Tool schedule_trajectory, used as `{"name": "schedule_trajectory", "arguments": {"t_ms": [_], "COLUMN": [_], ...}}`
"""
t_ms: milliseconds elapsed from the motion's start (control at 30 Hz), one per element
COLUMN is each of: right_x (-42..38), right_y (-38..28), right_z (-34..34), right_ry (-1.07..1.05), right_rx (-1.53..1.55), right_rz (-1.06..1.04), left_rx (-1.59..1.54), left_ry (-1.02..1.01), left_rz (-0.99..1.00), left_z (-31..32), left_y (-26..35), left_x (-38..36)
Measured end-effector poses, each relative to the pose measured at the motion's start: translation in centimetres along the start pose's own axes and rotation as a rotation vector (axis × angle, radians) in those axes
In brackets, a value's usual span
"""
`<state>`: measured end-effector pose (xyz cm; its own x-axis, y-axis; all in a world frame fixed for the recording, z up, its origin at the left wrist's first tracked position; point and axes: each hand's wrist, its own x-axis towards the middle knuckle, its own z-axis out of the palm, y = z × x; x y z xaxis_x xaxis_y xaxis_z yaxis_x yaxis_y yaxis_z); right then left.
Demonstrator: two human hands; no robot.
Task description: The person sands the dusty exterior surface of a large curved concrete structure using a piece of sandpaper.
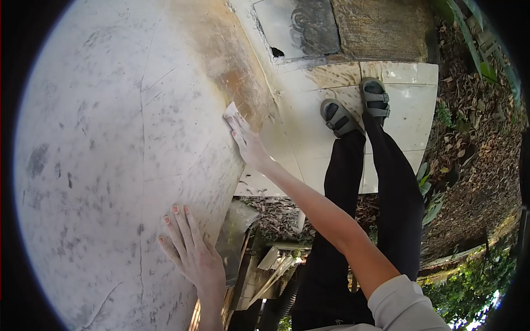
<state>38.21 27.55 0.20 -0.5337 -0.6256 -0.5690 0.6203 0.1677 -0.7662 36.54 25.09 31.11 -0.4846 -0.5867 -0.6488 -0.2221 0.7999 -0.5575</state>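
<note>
My right hand (249, 144) is closed on a small white folded piece (231, 110), pressed against the edge of a large whitish, grey-smudged surface (105, 138). Beside the piece lies a brown stained patch (234, 83). Lower down, my left hand (193, 251) rests flat on the same surface with its fingers spread, near the lower part of its edge. Pale dust coats both hands. Thin crack lines run along the surface close to the left hand.
Pale floor tiles (403, 124) lie under my sandalled feet (339, 117). A brown slab (381, 30) and a small dark hole (277, 52) are at the top. Dry leaves (469, 182) cover ground at the right. Sticks and boards (270, 270) lie below the tiles.
</note>
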Motion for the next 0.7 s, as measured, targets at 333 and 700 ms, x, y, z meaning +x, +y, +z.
{"name": "schedule_trajectory", "arguments": {"t_ms": [333,700], "right_x": [9.2,-4.1], "right_y": [-6.0,-3.4], "right_z": [-0.9,0.2], "right_ry": [0.011,-0.16], "right_rx": [0.021,0.019], "right_rz": [-0.186,0.002], "left_rx": [0.007,-0.078], "left_ry": [-0.003,0.119], "left_rz": [-0.029,-0.001], "left_z": [0.3,-0.6], "left_y": [0.5,0.7], "left_x": [0.6,5.6]}}
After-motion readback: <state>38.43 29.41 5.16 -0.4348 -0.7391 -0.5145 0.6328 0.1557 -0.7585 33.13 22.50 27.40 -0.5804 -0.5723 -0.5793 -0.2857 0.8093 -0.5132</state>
